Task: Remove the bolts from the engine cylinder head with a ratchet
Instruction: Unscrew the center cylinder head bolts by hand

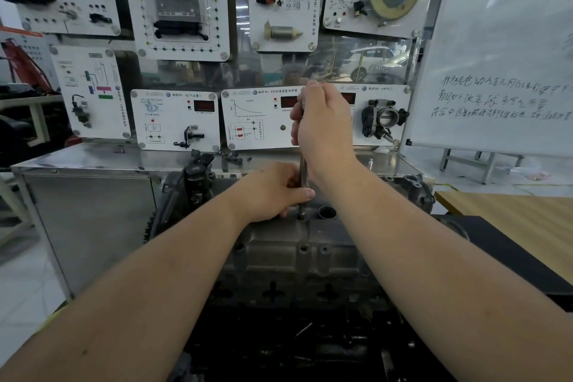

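Note:
A grey metal engine cylinder head (297, 260) lies in front of me, its top face showing several bolt holes. A slim steel ratchet tool (302, 166) stands upright on a bolt (300, 216) near the head's far edge. My right hand (324, 124) grips the tool's upper end, fingers wrapped round it. Lower down, my left hand (276, 192) holds the shaft just above the bolt, thumb across it. Most of the tool is hidden by both hands.
A round open port (326, 213) sits just right of the bolt. Behind the head stands a steel bench (93, 164) with white sensor display panels (176, 118). A whiteboard (502, 56) is at the right, a wooden table (511, 211) below it.

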A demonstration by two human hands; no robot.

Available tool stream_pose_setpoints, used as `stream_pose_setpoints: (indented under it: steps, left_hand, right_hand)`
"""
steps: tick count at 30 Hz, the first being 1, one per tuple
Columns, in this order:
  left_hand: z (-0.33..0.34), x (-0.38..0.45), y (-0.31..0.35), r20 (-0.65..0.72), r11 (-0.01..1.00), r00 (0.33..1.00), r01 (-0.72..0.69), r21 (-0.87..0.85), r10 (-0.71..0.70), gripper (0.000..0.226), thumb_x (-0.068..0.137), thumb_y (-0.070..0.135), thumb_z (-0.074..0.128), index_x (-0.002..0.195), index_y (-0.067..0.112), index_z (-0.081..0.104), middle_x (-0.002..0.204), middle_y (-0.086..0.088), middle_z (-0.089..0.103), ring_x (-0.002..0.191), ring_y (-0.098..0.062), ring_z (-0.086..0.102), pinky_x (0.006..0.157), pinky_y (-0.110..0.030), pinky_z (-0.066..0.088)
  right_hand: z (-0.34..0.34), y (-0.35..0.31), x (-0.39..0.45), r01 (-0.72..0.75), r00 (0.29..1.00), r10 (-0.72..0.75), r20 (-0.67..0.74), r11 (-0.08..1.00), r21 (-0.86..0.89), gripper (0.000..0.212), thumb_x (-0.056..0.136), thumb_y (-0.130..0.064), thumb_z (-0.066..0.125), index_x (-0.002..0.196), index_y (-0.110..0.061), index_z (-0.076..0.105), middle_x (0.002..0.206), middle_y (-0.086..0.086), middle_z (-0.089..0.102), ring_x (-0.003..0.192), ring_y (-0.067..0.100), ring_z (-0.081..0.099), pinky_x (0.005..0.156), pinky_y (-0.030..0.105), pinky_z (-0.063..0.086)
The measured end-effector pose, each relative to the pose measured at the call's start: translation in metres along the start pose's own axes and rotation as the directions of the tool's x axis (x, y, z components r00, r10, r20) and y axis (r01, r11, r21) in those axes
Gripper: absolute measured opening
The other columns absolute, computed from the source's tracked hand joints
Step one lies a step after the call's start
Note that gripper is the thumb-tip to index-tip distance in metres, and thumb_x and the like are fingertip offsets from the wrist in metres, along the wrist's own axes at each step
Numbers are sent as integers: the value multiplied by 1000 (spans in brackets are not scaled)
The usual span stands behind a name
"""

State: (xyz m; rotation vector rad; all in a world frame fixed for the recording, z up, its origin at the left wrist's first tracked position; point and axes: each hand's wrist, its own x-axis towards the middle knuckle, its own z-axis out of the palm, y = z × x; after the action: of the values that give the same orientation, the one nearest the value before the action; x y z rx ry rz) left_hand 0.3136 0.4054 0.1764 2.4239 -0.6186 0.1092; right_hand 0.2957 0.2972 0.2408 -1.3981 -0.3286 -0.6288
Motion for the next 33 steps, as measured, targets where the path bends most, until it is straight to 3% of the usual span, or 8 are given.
stream_pose_setpoints:
  steps: [4, 7, 10, 12, 16, 19, 26, 33]
  left_hand:
    - [0, 0, 0, -38, 1000, 999, 11, 20, -10, 24, 90, 54, 65, 92, 30, 63, 78, 8, 71, 57, -2, 67, 63, -29, 50]
    - [1, -2, 0, -13, 999, 1000, -7, -46, 6, 23, 90, 48, 68, 99, 28, 66, 83, 7, 72, 66, -6, 69, 71, -33, 57]
    - [0, -4, 1, 7, 987, 1000, -22, -159, 23, 10, 95, 35, 65, 103, 29, 67, 94, 9, 73, 67, -5, 69, 72, -28, 58]
    - [-1, -5, 2, 6, 992, 999, -39, -121, 40, 5, 97, 35, 63, 96, 31, 66, 91, 12, 72, 62, -1, 67, 67, -20, 50]
    - [-1, -4, 2, -49, 1000, 999, -10, 21, 11, 18, 94, 44, 64, 86, 29, 60, 74, 6, 69, 57, -1, 66, 64, -28, 46]
    - [0, -4, 2, -82, 999, 997, 8, 50, -4, 26, 92, 49, 65, 85, 25, 59, 67, 6, 67, 55, 0, 64, 60, -27, 43]
    - [-1, -6, 1, 10, 987, 999, -46, -154, 48, 9, 95, 32, 65, 104, 31, 66, 97, 6, 72, 79, -15, 72, 84, -38, 59]
    - [-1, -7, 1, -29, 994, 999, -34, -102, 31, 6, 94, 37, 66, 93, 32, 63, 87, 7, 72, 60, -4, 69, 68, -27, 49]
  right_hand:
    - [5, -7, 7, -203, 979, 201, 34, 976, 78, 24, 93, -17, 40, 70, -17, 49, 49, -6, 37, 44, 12, 27, 47, 29, 26]
    - [3, -2, 7, -169, 985, 171, -6, 977, 127, 26, 86, -17, 46, 61, -22, 43, 52, -4, 28, 46, 13, 19, 45, 26, 18]
    - [-5, 2, 7, -158, 986, 165, -21, 970, 187, 25, 93, -20, 45, 95, -1, 60, 51, -8, 31, 45, 10, 21, 44, 24, 19]
    - [-10, 1, 12, -226, 972, 234, -12, 951, 211, 37, 95, -20, 41, 119, 5, 55, 51, -8, 34, 45, 11, 22, 49, 26, 17]
    - [-16, -7, 15, -319, 947, 312, 73, 939, 129, 23, 96, -23, 47, 83, -9, 61, 56, -4, 49, 46, 12, 38, 51, 28, 33]
    - [-18, -10, 14, -381, 920, 355, 164, 909, 168, 30, 99, -30, 50, 80, -15, 66, 55, -6, 52, 47, 10, 43, 49, 23, 38]
    - [-11, -1, 12, -300, 944, 257, 209, 931, 210, 21, 89, -19, 41, 68, -21, 45, 48, -7, 29, 42, 13, 22, 42, 23, 22]
    - [-2, 4, 8, -222, 947, 174, 270, 962, 159, 12, 72, -26, 45, 61, -22, 41, 51, -5, 28, 48, 15, 17, 43, 24, 18]
